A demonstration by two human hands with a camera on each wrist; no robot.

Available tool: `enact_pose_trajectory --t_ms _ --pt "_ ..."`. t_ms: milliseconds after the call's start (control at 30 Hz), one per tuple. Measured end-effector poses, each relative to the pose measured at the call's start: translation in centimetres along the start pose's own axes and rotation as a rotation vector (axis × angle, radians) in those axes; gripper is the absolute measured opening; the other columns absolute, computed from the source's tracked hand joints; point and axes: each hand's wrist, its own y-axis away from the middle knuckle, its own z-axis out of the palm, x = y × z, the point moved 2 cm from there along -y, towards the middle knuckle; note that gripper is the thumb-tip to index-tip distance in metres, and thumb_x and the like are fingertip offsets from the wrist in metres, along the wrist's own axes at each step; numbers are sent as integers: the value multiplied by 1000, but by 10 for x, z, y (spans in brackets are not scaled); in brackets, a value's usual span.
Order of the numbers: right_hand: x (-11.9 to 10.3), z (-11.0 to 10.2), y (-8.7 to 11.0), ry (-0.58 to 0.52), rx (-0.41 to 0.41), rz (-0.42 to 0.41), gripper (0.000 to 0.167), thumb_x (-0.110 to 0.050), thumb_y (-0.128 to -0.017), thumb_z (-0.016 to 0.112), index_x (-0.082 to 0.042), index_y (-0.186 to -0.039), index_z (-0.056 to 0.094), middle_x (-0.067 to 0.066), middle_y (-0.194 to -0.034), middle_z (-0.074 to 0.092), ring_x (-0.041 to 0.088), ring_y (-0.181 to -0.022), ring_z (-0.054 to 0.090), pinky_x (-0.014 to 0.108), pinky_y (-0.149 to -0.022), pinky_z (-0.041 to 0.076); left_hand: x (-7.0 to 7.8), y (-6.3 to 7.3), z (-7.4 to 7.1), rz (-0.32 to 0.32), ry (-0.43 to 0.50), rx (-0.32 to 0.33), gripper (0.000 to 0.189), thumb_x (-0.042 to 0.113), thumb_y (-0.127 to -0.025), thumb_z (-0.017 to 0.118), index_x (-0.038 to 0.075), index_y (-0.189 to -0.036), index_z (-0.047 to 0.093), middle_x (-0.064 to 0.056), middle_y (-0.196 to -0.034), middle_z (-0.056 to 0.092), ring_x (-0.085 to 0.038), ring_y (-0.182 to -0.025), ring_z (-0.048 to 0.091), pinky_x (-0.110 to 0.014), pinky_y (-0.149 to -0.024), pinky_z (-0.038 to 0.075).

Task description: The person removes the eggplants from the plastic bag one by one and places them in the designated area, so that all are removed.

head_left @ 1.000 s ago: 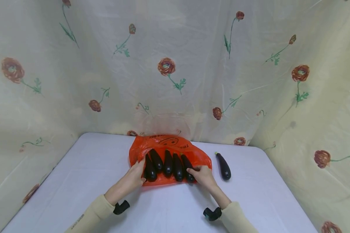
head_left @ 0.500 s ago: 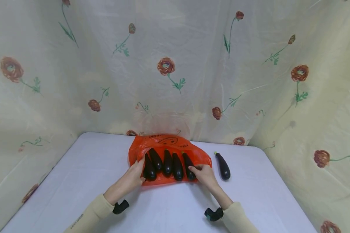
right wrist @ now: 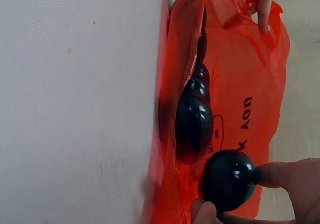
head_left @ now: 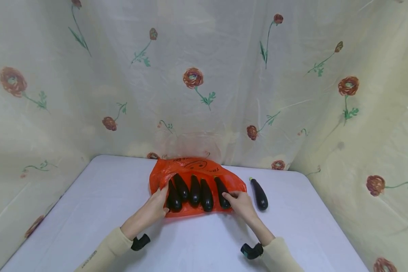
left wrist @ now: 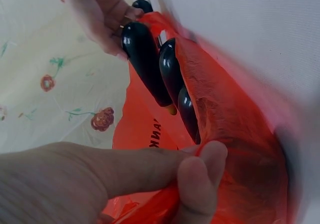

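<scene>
Right hand (head_left: 239, 204) grips eggplant (head_left: 221, 189), now shifted right over red bag (head_left: 210, 172), so it's separated from the other eggplants (head_left: 195, 192). Left hand (head_left: 153, 207) pinches bag's left edge.

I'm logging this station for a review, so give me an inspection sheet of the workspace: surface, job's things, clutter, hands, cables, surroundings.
Surface: pale tabletop; small specks show in the right wrist view.
Job's things: red plastic bag lying open, at least four eggplants inside; a lone eggplant on the tabletop, right of the bag.
Clutter: nothing seen.
Left hand: pinches the bag's edge.
Right hand: grips another eggplant at the bag's opening; whether that eggplant touches the bag is unclear.
Cables: nothing seen.
Surroundings: flower-patterned sheeting behind and on both sides.
</scene>
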Motion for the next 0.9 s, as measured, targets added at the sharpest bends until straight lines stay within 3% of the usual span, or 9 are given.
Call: enact_pose_trajectory --t_ms 200,400,667,900 --pt "0 -5 3 -2 -4 12 40 -34 -89 65 1 -107 71 10 -95 71 20 -85 58 32 -75 53 1 0 -1 -15 -5 -9 87 -15 -76 68 -12 -148 19 -31 -150 30 -42 -131 43 -52 -95 48" --pt "1 -11 8 31 -7 23 45 -38 -89 64 -1 -112 70 12 -107 71 22 -94 59 38 -82 53 2 0 -1 -5 1 -1 88 -16 -75 69 -11 -148 19 -30 -150 31 -41 -129 45 -51 -92 51" --pt "-1 -20 16 27 -20 27 46 -39 -88 65 -3 -115 69 12 -106 70 18 -84 58 28 -66 52 2 -1 -1 -16 5 -10 88 -16 -76 69 -11 -148 19 -30 -151 30 -41 -128 45 -50 -91 51" --pt "0 -24 24 -44 -28 36 48 -37 -89 66 -1 -120 66 16 -107 70 26 -65 66 28 -58 55 0 -1 -1 -15 7 -12 86 -14 -76 69 -12 -147 21 -30 -151 30 -41 -129 45 -50 -92 51"
